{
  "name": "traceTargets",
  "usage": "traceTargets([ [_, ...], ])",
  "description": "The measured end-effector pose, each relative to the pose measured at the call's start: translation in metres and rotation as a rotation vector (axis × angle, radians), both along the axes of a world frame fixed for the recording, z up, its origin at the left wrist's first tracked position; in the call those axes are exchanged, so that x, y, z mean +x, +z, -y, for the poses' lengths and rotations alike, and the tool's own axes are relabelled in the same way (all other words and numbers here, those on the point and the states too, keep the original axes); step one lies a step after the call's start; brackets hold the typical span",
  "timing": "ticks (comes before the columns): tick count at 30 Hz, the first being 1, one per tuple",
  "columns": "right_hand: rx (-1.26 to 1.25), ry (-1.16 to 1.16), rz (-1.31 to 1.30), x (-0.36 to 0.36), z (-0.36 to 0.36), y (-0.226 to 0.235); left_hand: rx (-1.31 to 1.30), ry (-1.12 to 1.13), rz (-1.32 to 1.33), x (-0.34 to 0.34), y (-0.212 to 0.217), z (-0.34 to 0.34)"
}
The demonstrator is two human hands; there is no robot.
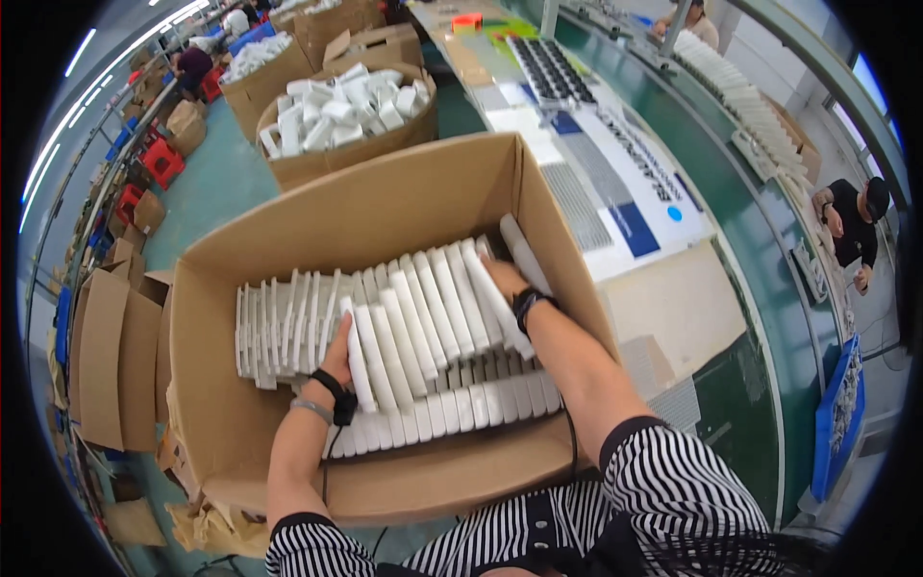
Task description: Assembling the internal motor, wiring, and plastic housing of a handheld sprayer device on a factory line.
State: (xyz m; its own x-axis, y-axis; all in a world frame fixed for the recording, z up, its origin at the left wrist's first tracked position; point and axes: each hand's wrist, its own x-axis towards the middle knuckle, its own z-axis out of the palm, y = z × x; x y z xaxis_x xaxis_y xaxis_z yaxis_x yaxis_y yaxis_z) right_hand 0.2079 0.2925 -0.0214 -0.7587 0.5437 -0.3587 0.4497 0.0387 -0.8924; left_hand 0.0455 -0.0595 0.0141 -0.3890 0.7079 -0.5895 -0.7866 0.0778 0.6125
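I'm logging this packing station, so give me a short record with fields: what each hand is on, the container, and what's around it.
left hand: grips the left end of a raised batch of white flat parts
right hand: grips the right end of the same batch
container: large open cardboard box, filled with rows of white parts standing on edge
behind: second carton of loose white parts
right side: green conveyor line, a worker in black

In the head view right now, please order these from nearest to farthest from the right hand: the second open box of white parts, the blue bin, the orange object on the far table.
From the right hand:
1. Second open box, ahead and left.
2. Orange object, far ahead.
3. Blue bin, far right.
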Motion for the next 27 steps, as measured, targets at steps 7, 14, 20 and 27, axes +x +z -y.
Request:
traceTargets([
  [7, -0.719, 0.009, -0.283, 0.019, 0.012, -0.022, -0.038, 0.023, -0.051, 0.006, -0.026, 0.016],
  [14, -0.577, -0.125, -0.246, 0.05, 0.011, 0.096, -0.097, -0.11, -0.03, 0.001, -0.02, 0.002],
  [20, -0.596, -0.098, -0.342, 0.032, 0.021, 0.069, -0.036, 0.022, 0.039, -0.017, -0.056, 0.013],
  [27, -0.609, -0.115, -0.434, 0.026, 0.018, 0.059, -0.041, 0.056, 0.009, -0.013, -0.047, 0.003],
])
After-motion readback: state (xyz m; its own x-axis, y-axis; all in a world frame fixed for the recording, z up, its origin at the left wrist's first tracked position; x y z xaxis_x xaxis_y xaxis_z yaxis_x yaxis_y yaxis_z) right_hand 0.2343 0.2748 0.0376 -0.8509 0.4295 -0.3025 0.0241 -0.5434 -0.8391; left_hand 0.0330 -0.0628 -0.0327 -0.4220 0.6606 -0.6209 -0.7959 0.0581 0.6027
